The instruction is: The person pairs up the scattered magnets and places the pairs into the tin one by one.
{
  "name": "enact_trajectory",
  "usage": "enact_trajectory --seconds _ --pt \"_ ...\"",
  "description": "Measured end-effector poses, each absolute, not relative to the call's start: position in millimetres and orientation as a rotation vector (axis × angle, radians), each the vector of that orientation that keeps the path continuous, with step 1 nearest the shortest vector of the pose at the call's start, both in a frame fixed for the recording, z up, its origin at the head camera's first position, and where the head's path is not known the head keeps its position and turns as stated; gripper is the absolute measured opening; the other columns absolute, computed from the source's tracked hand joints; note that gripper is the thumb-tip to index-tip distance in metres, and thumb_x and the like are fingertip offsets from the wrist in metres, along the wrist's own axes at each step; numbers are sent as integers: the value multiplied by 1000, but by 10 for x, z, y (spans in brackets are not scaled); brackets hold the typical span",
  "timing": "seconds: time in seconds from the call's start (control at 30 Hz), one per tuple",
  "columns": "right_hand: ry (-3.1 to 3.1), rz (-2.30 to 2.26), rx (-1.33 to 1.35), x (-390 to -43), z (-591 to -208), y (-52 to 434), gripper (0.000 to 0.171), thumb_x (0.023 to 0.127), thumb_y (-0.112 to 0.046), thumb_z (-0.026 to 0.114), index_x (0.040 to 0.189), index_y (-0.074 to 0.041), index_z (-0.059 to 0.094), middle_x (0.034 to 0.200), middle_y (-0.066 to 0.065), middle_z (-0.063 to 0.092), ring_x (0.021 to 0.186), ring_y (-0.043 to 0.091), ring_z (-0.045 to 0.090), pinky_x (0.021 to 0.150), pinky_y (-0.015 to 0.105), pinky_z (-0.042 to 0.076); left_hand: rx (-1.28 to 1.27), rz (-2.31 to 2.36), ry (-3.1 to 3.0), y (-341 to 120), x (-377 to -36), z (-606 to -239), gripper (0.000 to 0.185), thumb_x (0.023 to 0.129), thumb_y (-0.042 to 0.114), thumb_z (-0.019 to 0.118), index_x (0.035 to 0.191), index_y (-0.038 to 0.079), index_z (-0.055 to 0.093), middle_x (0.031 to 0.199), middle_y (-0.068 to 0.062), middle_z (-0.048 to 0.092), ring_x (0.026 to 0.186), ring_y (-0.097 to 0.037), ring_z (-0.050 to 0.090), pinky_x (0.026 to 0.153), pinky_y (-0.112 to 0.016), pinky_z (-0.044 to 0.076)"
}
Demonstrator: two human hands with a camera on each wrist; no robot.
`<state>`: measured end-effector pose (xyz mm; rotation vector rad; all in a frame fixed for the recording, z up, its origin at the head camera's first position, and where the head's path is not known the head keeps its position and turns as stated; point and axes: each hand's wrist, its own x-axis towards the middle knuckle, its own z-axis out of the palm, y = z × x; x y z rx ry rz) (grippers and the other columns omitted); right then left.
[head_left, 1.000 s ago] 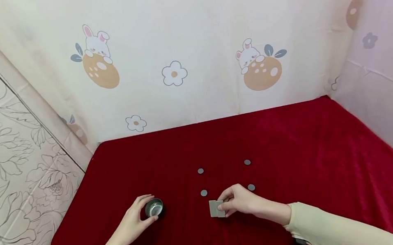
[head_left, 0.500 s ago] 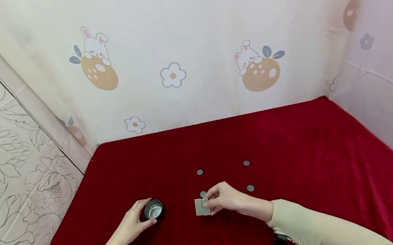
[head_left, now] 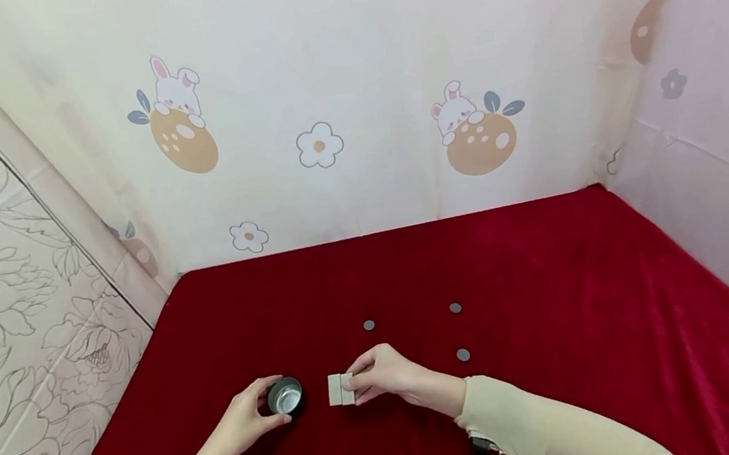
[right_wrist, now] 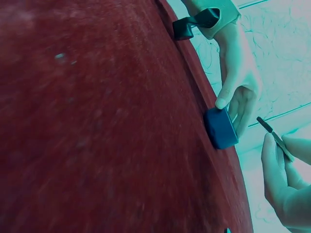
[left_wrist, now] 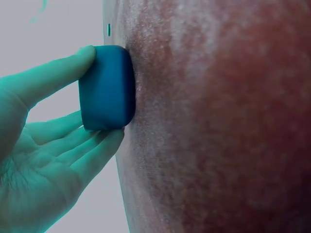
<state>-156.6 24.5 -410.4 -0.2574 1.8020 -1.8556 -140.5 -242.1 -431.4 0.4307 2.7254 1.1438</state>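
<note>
**On the red cloth: a tin cup and a grey card**

On the red velvet tabletop (head_left: 550,272), the left hand (head_left: 241,420) grips a small round metal cup (head_left: 285,396). Just beside it, the right hand (head_left: 384,375) pinches a thin, flat grey rectangular card (head_left: 339,389). Three small grey discs (head_left: 455,308) lie beyond.

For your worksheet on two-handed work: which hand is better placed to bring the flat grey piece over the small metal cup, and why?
Probably the right hand: it already pinches the flat grey piece just beside the small metal cup. The left hand grips the cup on the red cloth, so it is occupied steadying it.
</note>
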Motion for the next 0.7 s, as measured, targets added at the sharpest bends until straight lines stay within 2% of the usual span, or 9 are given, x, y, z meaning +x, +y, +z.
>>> enact_trajectory --seconds 0.17,0.4,0.7 --pt "1762 -1891 -233 -1585 -4130 99 23 78 3 63 97 15 60 85 17 60 67 22 63 66 39 52 467 1166 2683 -2441 -1424 -4310 58 69 17 75 118 -1 50 110 -17 54 96 -28 57 73 -28 49" --pt "1743 -1903 -176 -1609 -4191 -67 25 80 3 61 101 15 59 88 18 60 73 27 63 68 39 51 486 1133 2700 -2444 -1453 -4314 56 67 18 76 114 -1 52 107 -13 57 92 -25 58 71 -26 49" --pt "1700 -1964 -105 -1648 -4271 -252 21 78 6 61 97 16 60 84 20 61 72 26 64 65 35 52 497 1133 2678 -2453 -1475 -4285 55 67 19 77 112 -3 53 106 -15 57 90 -24 59 68 -25 49"
